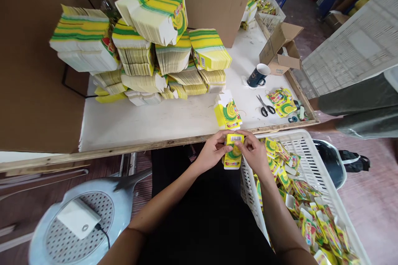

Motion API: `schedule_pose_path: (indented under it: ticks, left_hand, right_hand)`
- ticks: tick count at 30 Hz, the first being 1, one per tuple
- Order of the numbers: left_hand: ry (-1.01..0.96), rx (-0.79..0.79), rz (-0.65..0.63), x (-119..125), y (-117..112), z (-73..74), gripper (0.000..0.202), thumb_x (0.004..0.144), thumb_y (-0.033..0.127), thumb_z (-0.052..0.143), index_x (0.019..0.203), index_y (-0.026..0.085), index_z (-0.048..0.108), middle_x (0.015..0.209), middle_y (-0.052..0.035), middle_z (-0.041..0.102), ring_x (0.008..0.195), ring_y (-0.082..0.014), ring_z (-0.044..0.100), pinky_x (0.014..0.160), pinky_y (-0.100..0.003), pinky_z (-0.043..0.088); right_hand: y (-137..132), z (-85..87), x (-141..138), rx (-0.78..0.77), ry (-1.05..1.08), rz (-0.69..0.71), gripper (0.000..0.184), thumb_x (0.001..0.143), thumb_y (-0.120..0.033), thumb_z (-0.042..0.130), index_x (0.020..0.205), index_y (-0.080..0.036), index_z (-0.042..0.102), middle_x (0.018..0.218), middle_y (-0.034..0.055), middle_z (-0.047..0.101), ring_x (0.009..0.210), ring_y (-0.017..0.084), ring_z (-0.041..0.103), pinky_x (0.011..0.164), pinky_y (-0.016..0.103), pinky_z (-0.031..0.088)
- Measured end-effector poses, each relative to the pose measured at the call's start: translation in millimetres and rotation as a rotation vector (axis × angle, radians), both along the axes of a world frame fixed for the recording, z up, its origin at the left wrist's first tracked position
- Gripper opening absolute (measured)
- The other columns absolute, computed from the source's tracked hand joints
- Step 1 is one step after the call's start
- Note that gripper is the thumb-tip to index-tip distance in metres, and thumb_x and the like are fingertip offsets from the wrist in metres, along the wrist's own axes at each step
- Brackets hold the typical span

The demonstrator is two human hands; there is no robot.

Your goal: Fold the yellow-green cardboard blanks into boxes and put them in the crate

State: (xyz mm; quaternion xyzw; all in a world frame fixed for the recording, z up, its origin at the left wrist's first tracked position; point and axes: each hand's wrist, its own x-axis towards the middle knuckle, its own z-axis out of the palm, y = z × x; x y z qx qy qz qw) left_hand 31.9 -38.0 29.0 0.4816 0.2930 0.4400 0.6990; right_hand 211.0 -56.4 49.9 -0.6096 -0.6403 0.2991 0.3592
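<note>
A small yellow-and-green printed carton (232,161) is held between my two hands, just in front of the table's front edge. My left hand (214,151) grips its left side, thumb across the front. On the other side my right hand (253,153) pinches the carton near its top, thumb on the printed face. A barcode shows at its upper end. Just beyond, a few flat carton blanks (228,114) with white flaps lie on the table. To the right stands a white plastic basket (301,134) filled with yellow cartons and packets (292,186).
Stacks of carton blanks (139,49) rise at the back left of the white table (124,126). Scissors (265,106), a dark mug (258,75), flat printed pieces (282,101) and an open cardboard box (281,51) are to the right. A stool (120,207) bears a white device (78,217). Another person's legs (357,105) stand at right.
</note>
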Motion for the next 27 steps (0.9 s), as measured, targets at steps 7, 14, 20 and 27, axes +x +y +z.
schedule_pose_path:
  ticks: [7,14,20,27]
  left_hand:
    - [0.247,0.349,0.048,14.5,1.8,-5.1,0.052,0.095,0.040,0.064,0.143,0.022,0.055,0.140,-0.0166,0.065,0.125,-0.0296,0.066,0.108,-0.047,0.052]
    - [0.772,0.685,0.210,15.3,45.0,-34.0,0.052,0.095,0.025,0.061,0.145,0.016,0.053,0.157,-0.0216,0.048,0.154,-0.0344,0.035,0.127,-0.066,0.017]
    - [0.704,0.720,0.288,11.6,43.2,-38.5,0.029,0.100,0.024,0.050,0.117,0.020,0.073,0.130,-0.0151,0.072,0.134,-0.0297,0.062,0.116,-0.057,0.046]
    - [0.380,0.867,0.216,12.4,5.5,-29.5,0.027,0.099,0.019,0.054,0.117,0.019,0.074,0.126,-0.0138,0.074,0.128,-0.0248,0.066,0.111,-0.047,0.054]
  right_hand:
    - [-8.4,6.1,43.9,0.075,-0.054,-0.163,0.035,0.090,-0.052,0.067,0.112,-0.025,0.073,0.088,0.0043,0.068,0.069,0.018,0.053,0.069,0.033,0.046]
    - [-20.0,-0.3,84.9,-0.031,-0.187,-0.278,0.050,0.084,-0.064,0.067,0.111,-0.023,0.076,0.090,0.0073,0.072,0.070,0.021,0.056,0.071,0.038,0.047]
    - [-5.4,-17.7,36.3,-0.138,0.216,-0.245,0.049,0.079,-0.065,0.072,0.095,-0.019,0.076,0.078,0.0069,0.075,0.070,0.020,0.064,0.066,0.034,0.051]
    - [6.8,-24.9,15.3,-0.124,0.573,-0.466,0.057,0.065,-0.061,0.083,0.101,-0.019,0.067,0.075,0.0028,0.072,0.058,0.014,0.056,0.054,0.027,0.046]
